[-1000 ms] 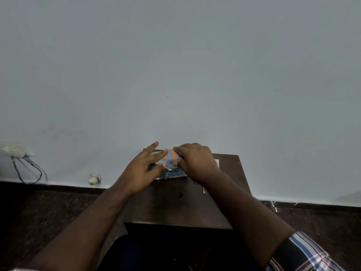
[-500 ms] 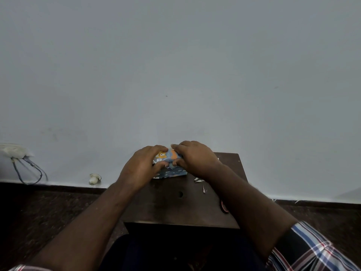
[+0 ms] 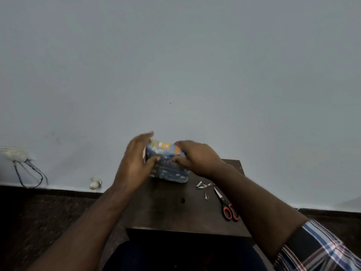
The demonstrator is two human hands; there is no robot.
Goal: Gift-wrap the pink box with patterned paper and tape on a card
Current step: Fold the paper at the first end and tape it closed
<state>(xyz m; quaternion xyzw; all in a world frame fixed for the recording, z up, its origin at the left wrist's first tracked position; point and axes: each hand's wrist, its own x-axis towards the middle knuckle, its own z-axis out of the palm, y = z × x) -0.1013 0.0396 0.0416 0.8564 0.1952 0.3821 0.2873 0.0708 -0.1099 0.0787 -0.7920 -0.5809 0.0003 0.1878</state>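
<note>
The box (image 3: 167, 169), covered in blue patterned paper with orange patches on top, is tipped up above the far end of the small dark table (image 3: 175, 212). My left hand (image 3: 136, 161) clasps its left end, fingers over the top and thumb on the front. My right hand (image 3: 195, 157) grips its right end from above. A sliver of pink shows at the box's left edge. No card or tape roll can be made out.
Red-handled scissors (image 3: 227, 206) lie on the table's right side, with small paper scraps (image 3: 204, 185) beside them. A grey wall stands just behind the table. A socket with wires (image 3: 21, 163) hangs at the far left.
Both hands have lifted and tilted the box up from the table. My right arm has swung aside, uncovering the scissors and scraps.
</note>
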